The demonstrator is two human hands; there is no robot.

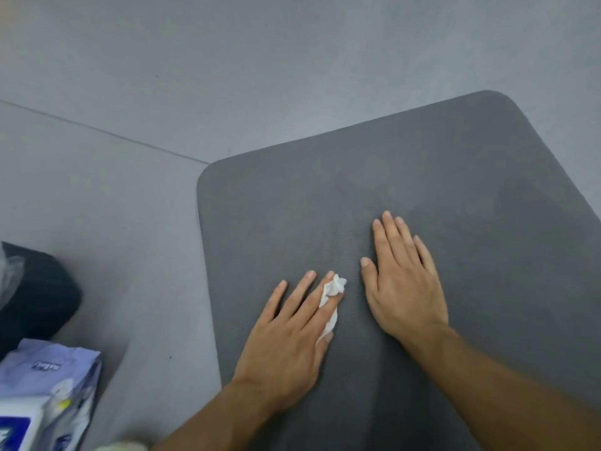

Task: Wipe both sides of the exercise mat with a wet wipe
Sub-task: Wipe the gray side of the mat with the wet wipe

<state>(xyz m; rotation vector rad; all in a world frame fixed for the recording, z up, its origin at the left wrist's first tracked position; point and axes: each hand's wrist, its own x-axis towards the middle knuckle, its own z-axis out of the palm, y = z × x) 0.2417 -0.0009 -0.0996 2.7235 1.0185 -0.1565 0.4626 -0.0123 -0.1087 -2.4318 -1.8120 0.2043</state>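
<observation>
A dark grey exercise mat point(422, 151) lies flat on a smooth, pale grey floor point(227, 60), its two visible corners rounded and its face matte and finely grained. Slightly darker patches mark the mat ahead of the hands. A thin straight seam crosses the floor and runs to the mat's near-left corner.

Both hands rest on the mat, just beside each other. The left hand point(289, 333) lies with its fingers stretched out and pinches a small white wet wipe point(333, 292) between the index and middle fingers. The wipe is crumpled into a wrinkled wad at the fingertips and trails in a narrow strip back toward the thumb. The right hand point(405, 288) lies palm down, flat and empty, fingers straight and close together.

At the lower left, off the mat, sits a soft lilac plastic wipe pack point(52, 382) with a creased top. Behind it is a dark rounded object point(42, 294) that I cannot identify.
</observation>
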